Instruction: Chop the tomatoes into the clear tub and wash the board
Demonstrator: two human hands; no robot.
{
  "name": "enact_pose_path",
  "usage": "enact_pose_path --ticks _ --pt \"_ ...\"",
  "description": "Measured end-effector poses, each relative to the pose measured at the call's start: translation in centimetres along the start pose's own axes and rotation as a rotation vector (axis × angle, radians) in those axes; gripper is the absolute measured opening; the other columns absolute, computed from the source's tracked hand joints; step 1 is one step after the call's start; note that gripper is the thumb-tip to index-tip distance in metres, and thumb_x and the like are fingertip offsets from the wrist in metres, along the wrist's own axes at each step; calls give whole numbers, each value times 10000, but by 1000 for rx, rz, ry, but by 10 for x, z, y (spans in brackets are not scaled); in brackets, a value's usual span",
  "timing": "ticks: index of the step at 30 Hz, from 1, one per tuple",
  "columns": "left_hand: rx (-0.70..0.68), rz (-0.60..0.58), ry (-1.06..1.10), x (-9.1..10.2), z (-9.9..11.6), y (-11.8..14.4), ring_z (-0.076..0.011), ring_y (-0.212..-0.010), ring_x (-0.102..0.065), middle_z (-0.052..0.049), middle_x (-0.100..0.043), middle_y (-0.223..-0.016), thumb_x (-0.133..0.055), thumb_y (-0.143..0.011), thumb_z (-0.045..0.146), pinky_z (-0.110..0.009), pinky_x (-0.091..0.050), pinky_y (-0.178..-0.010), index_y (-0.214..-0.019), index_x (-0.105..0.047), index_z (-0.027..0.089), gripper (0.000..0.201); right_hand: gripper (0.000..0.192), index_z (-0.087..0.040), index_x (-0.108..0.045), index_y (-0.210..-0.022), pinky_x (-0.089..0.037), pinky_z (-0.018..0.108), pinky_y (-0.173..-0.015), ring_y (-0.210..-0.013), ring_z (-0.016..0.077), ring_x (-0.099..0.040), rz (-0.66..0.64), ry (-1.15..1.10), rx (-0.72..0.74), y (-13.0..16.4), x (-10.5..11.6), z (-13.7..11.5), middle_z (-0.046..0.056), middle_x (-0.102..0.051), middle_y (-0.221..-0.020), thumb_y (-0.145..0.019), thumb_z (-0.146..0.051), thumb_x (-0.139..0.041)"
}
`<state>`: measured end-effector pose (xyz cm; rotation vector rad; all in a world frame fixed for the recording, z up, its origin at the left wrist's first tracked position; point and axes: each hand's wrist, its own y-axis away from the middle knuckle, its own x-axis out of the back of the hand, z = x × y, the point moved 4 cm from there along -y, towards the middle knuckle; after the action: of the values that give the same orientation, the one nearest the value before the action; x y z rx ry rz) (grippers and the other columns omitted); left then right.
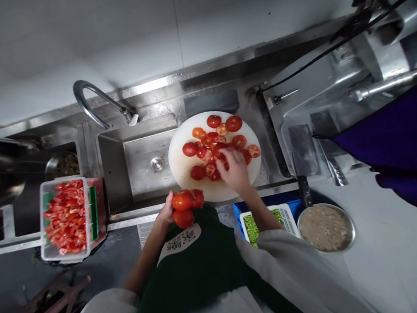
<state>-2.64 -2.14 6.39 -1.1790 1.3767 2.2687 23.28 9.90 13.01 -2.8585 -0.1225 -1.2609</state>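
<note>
Head view, looking down, with twelve o'clock at the wall: a round white cutting board lies at the centre, scattered with shiny red tomatoes, whole-looking and cut. A rectangular stainless-steel sink basin sits at nine o'clock, and a clear plastic tub of chopped red tomato between eight and nine. To handle these soft, wet-looking pieces well, I judge I should lift them lightly from above with my fingertips, without squeezing, and hold my left palm level so nothing rolls off. My left hand, at eight o'clock just off the board, is cupped partly closed around a cluster of glossy red tomatoes. My right hand, at four o'clock over the board, has its fingers half curled onto the cut pieces; blur means I cannot tell whether it grips any.
</note>
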Motion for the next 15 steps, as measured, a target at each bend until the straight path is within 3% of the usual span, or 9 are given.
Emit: enact_pose_path --ticks 3,5,6,8,11,15 --pt "-3 -117 6 -5 -1 -2 -348 -788 -779 -229 -784 -1132 -495 -960 830 -433 -628 -669 -1298 -706 68 860 581 -169 -606 -1497 -484 598 -1097 -1326 431 -592 -236 282 -255 -14 14 65 231 -633 -1447 -952 -361 -669" --pt "-22 -152 -3 -6 -1 -5 -346 -770 -783 -230 -779 -1161 -507 -961 816 -438 -632 -656 -1335 -685 83 842 666 -173 -589 -1528 -511 558 -1079 -1298 413 -623 -331 271 -286 -18 14 90 225 -650 -1439 -910 -379 -729" --pt "-27 -160 -9 -5 -1 -7 -344 -761 -785 -225 -780 -1158 -513 -960 812 -440 -636 -652 -1346 -678 94 832 677 -177 -598 -1521 -509 548 -1094 -1293 397 -633 -319 214 -275 -18 14 97 214 -663 -1432 -896 -390 -744" --pt "-38 -161 -12 -3 -1 -8 -348 -771 -793 -218 -781 -1157 -518 -959 807 -447 -646 -664 -1366 -666 110 820 672 -193 -636 -1472 -502 543 -1126 -1287 368 -645 -222 -1 -245 -15 16 104 178 -693 -1408 -862 -443 -769" --pt "-53 -157 -5 -1 -2 -9 -365 -800 -800 -222 -775 -1185 -533 -941 812 -467 -657 -683 -1382 -656 120 830 696 -249 -680 -1378 -568 544 -1047 -1211 342 -689 -96 -543 -270 0 21 108 122 -736 -1340 -786 -593 -805" --pt "-57 -169 3 -2 -1 -7 -353 -757 -794 -210 -781 -1154 -520 -943 801 -471 -657 -667 -1374 -662 123 815 711 -302 -693 -1294 -623 542 -869 -1107 342 -730 -130 -1116 -362 26 21 96 121 -746 -1275 -727 -726 -771"
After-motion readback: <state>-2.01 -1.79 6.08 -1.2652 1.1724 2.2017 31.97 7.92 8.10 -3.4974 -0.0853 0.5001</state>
